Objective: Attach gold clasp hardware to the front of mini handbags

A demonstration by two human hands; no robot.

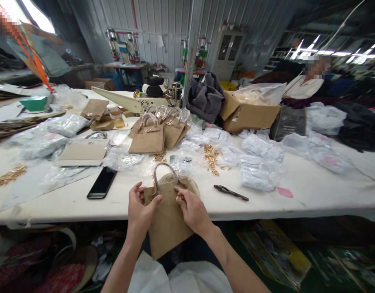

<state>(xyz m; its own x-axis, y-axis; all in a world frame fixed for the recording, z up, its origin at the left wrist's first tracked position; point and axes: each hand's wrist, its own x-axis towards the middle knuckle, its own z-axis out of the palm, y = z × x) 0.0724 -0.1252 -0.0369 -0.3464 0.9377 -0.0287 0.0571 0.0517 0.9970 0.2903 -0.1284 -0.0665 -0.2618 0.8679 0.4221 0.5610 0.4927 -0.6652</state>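
A brown bag panel (167, 221) with a wrapped, curved handle (166, 166) is tilted over the table's front edge. My left hand (140, 209) is closed on its upper left side, thumb on the near face and fingers partly hidden behind. My right hand (195, 211) is closed near the panel's upper right, pinching a small gold metal fitting (178, 197) against or just over the face. Behind the panel, a round pale block (192, 185) lies partly hidden. To the right rests a dark slim tool (231, 192), perhaps pliers or a punch.
A black phone (102, 183) lies left, beside a pale bag panel (83, 152). Several brown handbags (147, 139) stand farther back. Loose gold fittings (211, 158) and plastic-wrapped packets (257, 171) cover the middle and right. A cardboard box (253, 116) sits behind; another person (306, 83) is far right.
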